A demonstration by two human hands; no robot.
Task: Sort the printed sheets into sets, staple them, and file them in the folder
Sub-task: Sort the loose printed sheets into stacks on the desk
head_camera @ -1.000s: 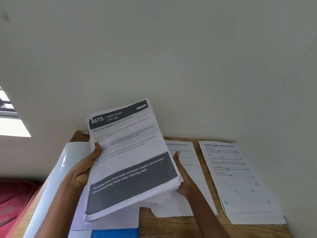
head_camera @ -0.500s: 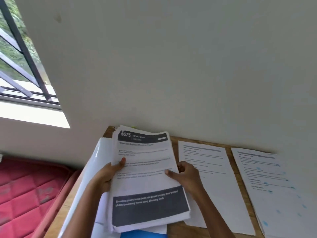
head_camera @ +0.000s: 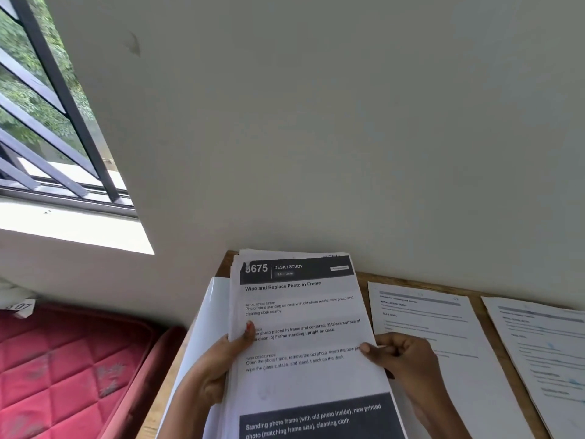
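Thick stack of white printed sheets [head_camera: 304, 337] held above wooden table [head_camera: 364, 277]; left hand [head_camera: 221, 359] and right hand [head_camera: 402, 356] grip pinching its edges. Risk: loose pages fanning, slipping, mixing sets.

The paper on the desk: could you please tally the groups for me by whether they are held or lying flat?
Held stack, gripped by left hand and right hand: 1
Separate sheets lying flat on the desk: 2 ()
Total: 3

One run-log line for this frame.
phase: sorting | left hand: holds sheet stack | right hand: pinches stack's edge | two sheets on desk
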